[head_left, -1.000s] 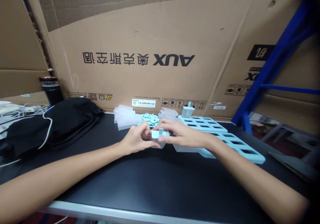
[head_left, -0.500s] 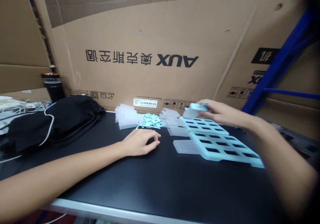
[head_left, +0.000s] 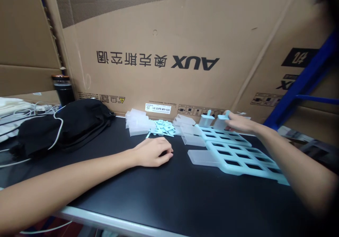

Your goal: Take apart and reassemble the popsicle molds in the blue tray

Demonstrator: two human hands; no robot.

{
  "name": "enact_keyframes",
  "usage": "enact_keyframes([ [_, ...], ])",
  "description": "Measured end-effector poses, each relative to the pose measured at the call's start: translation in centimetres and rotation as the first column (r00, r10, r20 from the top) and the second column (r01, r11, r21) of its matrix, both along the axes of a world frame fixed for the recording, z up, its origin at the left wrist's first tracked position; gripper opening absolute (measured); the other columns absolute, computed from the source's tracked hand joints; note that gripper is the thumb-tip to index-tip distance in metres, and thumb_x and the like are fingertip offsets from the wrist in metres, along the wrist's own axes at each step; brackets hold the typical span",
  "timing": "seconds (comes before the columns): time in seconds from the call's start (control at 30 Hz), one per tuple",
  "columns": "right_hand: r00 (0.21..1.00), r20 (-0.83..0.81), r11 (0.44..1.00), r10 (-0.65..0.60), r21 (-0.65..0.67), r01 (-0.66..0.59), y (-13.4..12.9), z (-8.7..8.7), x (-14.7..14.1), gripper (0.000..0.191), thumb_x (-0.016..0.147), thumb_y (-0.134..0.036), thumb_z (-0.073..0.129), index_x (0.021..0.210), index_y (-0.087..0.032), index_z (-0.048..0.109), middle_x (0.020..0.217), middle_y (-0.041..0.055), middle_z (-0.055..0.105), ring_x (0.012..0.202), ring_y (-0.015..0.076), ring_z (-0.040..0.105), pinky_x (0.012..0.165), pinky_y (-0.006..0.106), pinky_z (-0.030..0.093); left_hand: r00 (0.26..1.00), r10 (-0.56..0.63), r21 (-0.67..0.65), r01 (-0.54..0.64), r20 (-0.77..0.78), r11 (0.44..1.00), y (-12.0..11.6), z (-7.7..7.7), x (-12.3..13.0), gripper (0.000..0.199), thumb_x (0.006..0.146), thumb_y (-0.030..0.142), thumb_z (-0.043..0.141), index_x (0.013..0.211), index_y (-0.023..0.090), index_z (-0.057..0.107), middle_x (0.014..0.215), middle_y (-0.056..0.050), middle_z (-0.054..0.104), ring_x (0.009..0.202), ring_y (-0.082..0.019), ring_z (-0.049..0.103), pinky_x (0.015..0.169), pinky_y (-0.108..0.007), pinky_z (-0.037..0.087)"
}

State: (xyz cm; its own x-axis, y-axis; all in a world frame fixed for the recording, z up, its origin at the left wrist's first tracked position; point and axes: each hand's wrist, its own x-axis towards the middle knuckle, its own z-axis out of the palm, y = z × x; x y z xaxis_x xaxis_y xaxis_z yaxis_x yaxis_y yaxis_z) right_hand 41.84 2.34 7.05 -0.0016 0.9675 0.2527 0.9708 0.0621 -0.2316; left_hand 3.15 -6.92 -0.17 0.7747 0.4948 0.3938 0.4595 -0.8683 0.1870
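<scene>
My right hand (head_left: 239,123) grips a popsicle mold (head_left: 221,122), a clear cup with a light blue stick lid, at the back of the far light blue mold rack (head_left: 224,135). A second lidded popsicle mold (head_left: 207,120) stands upright at that rack's back left corner. My left hand (head_left: 153,151) rests on the table with its fingers curled in and nothing visible in them. Just behind it lies a pile of light blue stick lids (head_left: 162,126). Clear mold cups lie to both sides of the pile, on the left (head_left: 138,122) and right (head_left: 189,132).
A nearer light blue rack (head_left: 235,168) lies at the right, with a clear cup (head_left: 202,158) against its left edge. A black bag (head_left: 82,122), cables and a dark bottle (head_left: 63,90) are at the left. A large cardboard box (head_left: 159,81) walls off the back.
My right hand has moved right with a lidded mold, and another lidded mold now shows standing to its left. The left hand stays in place. The whole view has shifted slightly.
</scene>
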Motion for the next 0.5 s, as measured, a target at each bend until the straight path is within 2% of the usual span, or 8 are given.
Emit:
enact_keyframes([
  [0.1, 1.0, 0.003, 0.994, 0.001, -0.11, 0.0, 0.9, -0.1, 0.0, 0.016, 0.082, -0.017, 0.038, 0.095, -0.017, 0.048, 0.068, 0.0118, 0.063, 0.06, 0.0166, 0.058, 0.06, 0.029, 0.037, 1.0, -0.014, 0.003, 0.014, -0.002, 1.0, 0.1, 0.0, -0.1, 0.018, 0.094, 0.028, 0.047, 0.097, 0.019, 0.063, 0.104, -0.004, 0.069, 0.105, -0.017, 0.061, 0.082, -0.027, 0.052],
  [0.33, 0.995, 0.056, 0.992, -0.083, -0.095, 0.088, 2.1, -0.2, 0.0, 0.024, 0.08, -0.019, 0.041, 0.101, -0.013, 0.05, 0.094, 0.0216, 0.061, 0.076, 0.0204, 0.055, 0.067, 0.031, 0.036, 0.999, -0.034, 0.001, 0.034, 0.006, 0.999, 0.2, -0.2, 0.0, 0.017, 0.094, 0.028, 0.046, 0.094, 0.02, 0.06, 0.104, -0.003, 0.068, 0.103, -0.017, 0.06, 0.083, -0.027, 0.05],
  [0.5, 0.985, 0.018, 0.962, -0.174, -0.209, 0.174, 3.3, -1.6, 0.0, 0.036, 0.078, -0.016, 0.044, 0.112, -0.009, 0.049, 0.086, 0.0157, 0.064, 0.069, 0.0182, 0.058, 0.064, 0.027, 0.039, 0.999, -0.035, -0.012, 0.035, -0.005, 0.999, 0.1, -0.1, 0.0, 0.016, 0.094, 0.028, 0.046, 0.092, 0.02, 0.06, 0.102, -0.003, 0.068, 0.101, -0.017, 0.061, 0.082, -0.027, 0.05],
])
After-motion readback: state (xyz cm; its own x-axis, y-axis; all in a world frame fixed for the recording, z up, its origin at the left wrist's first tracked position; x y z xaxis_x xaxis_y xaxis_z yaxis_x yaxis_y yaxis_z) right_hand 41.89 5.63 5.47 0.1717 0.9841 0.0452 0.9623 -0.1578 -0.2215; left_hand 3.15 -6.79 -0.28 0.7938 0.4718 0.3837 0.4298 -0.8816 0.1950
